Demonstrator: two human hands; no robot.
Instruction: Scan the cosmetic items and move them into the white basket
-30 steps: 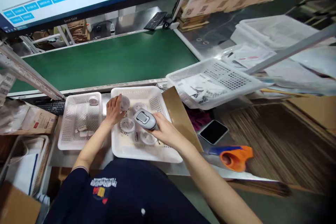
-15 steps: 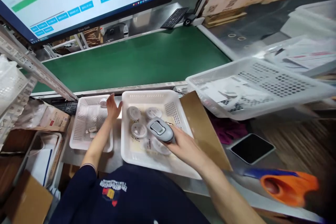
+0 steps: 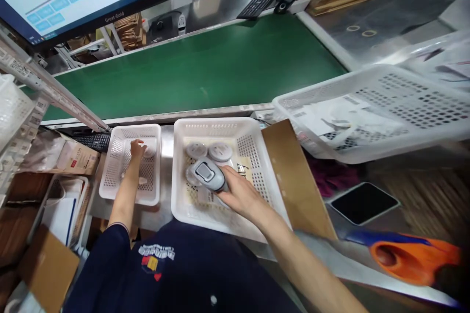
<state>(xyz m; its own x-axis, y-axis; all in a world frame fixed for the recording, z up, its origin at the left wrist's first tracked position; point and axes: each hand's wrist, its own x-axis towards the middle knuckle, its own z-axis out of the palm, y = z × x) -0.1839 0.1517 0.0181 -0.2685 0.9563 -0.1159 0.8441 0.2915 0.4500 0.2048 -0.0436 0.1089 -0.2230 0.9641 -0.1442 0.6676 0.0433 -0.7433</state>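
In the larger white basket the right hand had its fingers wrapped round the grip of a grey barcode scanner, its long axis running from the palm up-left, nose over the round white jars. It looked light, hard and smooth, best held by that grip. In the smaller basket the left hand rested curled fingertips on another round jar; whether it gripped it I couldn't tell.
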